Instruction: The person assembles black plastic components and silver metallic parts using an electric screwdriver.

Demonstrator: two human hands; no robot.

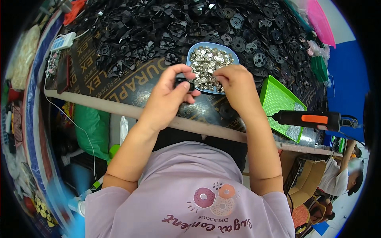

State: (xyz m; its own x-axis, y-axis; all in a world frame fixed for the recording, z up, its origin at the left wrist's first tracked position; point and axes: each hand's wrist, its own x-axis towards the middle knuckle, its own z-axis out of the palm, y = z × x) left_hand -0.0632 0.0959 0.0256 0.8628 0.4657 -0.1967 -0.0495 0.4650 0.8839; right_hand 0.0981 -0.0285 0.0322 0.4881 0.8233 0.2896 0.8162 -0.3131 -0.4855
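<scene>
My left hand [163,97] is closed round a small black plastic part [183,84], its fingers curled about the piece near the table's front side. At the right, my right hand [240,87] reaches over a blue tray [214,44] with thumb and forefinger pinched together. Whatever sits between those fingertips is too small to make out. Many small round silver metal pieces [204,59] fill the tray, which lies just beyond both hands.
Loose black plastic parts [133,33] cover the table's far side, with round black discs [260,59] at the right. A green basket [278,99] holds small screws [293,131]; a black-and-orange electric screwdriver [307,118] extends over it. Another person [336,176] is at far right.
</scene>
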